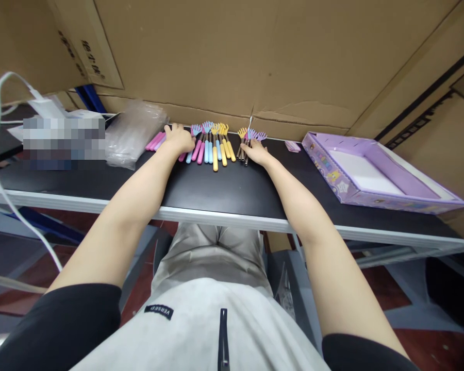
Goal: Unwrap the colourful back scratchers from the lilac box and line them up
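Observation:
A row of small claw-headed back scratchers (pixel 209 149) with pink, blue and yellow handles lies along the back of the black table. My left hand (pixel 179 138) is over the left end of this row, fingers spread and touching the scratchers there; its palm hides parts of them. Pink and lilac handles (pixel 155 141) show just left of it. Farther right, my right hand (pixel 256 151) has its fingers curled over a smaller group of scratchers with yellow and purple claws (pixel 251 134). Bare metal rods (pixel 246 161) stick out below those fingers.
Clear plastic bags (pixel 135 131) lie left of the scratchers, near a white charger (pixel 48 107) with a cable. Small pink cards (pixel 293 146) and an open purple box (pixel 379 172) are on the right. A cardboard wall (pixel 232 56) stands behind the table (pixel 232 190).

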Demonstrator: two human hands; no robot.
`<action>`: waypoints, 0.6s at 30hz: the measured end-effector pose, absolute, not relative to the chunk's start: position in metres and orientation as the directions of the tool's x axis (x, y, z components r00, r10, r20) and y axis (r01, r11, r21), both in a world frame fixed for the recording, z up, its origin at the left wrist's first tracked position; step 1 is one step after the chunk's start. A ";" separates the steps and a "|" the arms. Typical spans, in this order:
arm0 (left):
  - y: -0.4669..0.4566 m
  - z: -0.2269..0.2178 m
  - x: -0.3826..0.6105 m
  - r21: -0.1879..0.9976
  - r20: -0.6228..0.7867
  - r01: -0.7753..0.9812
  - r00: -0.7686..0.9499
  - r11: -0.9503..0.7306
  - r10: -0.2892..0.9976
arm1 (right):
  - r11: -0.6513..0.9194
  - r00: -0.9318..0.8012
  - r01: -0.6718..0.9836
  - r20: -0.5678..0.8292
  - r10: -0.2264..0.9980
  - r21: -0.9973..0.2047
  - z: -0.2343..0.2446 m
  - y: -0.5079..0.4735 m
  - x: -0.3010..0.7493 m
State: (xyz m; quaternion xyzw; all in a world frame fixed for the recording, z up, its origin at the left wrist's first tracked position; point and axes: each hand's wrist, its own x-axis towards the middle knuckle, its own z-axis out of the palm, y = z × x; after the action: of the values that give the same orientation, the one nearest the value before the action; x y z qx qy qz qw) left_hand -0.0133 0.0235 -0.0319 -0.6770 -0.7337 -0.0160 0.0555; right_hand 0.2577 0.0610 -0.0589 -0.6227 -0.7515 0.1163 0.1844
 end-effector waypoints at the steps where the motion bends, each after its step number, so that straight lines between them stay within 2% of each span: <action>1: 0.023 -0.030 -0.013 -0.059 0.109 0.994 -0.084 0.091 0.991 | 0.183 -0.153 0.894 0.104 0.983 -0.408 -0.058 0.060 0.257; 3: 0.020 -0.026 -0.013 -0.075 0.111 0.992 -0.095 0.103 0.989 | 0.141 -0.138 0.899 0.037 0.990 -0.415 -0.056 0.057 0.256; 10: 0.014 -0.015 -0.011 -0.159 -0.027 0.984 -0.080 0.074 0.996 | 0.147 -0.155 0.885 0.018 0.988 -0.441 -0.048 0.048 0.251; 18: 0.017 -0.020 -0.009 -0.103 -0.005 0.990 -0.098 0.097 0.995 | 0.075 -0.052 0.894 0.064 0.997 -0.441 -0.049 0.046 0.235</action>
State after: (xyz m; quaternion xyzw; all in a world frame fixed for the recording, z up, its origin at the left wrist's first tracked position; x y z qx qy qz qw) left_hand -0.0091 0.0168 -0.0205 -0.6708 -0.7398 0.0399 0.0325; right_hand 0.2351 0.0459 -0.0485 -0.6649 -0.7110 0.1429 0.1788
